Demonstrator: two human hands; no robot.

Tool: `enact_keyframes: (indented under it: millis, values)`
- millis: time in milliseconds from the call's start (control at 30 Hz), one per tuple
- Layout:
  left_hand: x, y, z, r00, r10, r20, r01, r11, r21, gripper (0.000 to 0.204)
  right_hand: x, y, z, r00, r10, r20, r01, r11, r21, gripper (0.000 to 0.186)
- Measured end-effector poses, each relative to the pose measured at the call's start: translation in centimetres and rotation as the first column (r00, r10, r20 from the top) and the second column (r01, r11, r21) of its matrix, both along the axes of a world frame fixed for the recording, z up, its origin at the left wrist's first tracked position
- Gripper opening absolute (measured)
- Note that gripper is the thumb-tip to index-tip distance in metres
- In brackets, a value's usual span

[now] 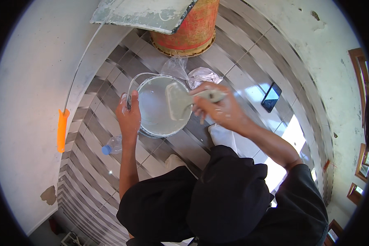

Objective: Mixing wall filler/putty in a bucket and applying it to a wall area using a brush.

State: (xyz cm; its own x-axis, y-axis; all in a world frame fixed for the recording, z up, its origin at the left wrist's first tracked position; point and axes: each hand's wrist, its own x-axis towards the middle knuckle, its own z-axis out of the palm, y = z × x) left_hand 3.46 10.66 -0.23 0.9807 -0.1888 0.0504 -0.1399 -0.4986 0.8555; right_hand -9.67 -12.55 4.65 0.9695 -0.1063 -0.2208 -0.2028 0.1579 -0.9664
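My left hand [128, 115] grips the left side of a pale bucket [160, 134] by its rim and wire handle. The bucket holds whitish-grey liquid [149, 106]. In my right hand [219, 108] is a wide, paint-coated brush [175, 100], slightly blurred, its head over the bucket's right half. A clear plastic bag [174, 65] and a pale crumpled bag [203, 76] lie just beyond the bucket. A clear bottle with a blue cap [112, 146] is below my left hand.
A stained orange-red bucket [184, 41] stands behind, under a paint tray [139, 14]. An orange-handled roller [62, 131] is at the left wall [28, 102]. A phone [271, 97] lies on the tiled floor [250, 57] at right. Wooden frames line the right wall.
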Motion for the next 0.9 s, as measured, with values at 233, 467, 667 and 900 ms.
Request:
enact_keyframes:
  millis: [233,467,667,900]
  values:
    - [-0.1,0.2,0.9,0.999,0.010,0.041,-0.011,1.000,0.021,0.043,7.2,8.0,-8.7,0.984,0.090,0.154,-0.039,0.951,-0.307,0.026]
    - [0.0,0.1,-0.1,0.994,-0.021,0.110,0.009,0.995,0.103,0.042,8.6,7.9,-11.8,0.971,0.156,0.180,0.011,0.725,-0.688,0.029]
    - [-0.4,0.0,0.7,0.999,0.000,0.046,-0.002,0.998,0.057,0.043,8.3,7.2,-9.1,0.987,0.141,0.082,-0.098,0.913,-0.397,0.028]
    - [0.2,-0.5,-0.1,0.996,0.022,0.082,-0.031,0.993,0.110,0.044,8.0,6.9,-11.7,0.979,0.204,0.033,-0.168,0.879,-0.447,0.028]
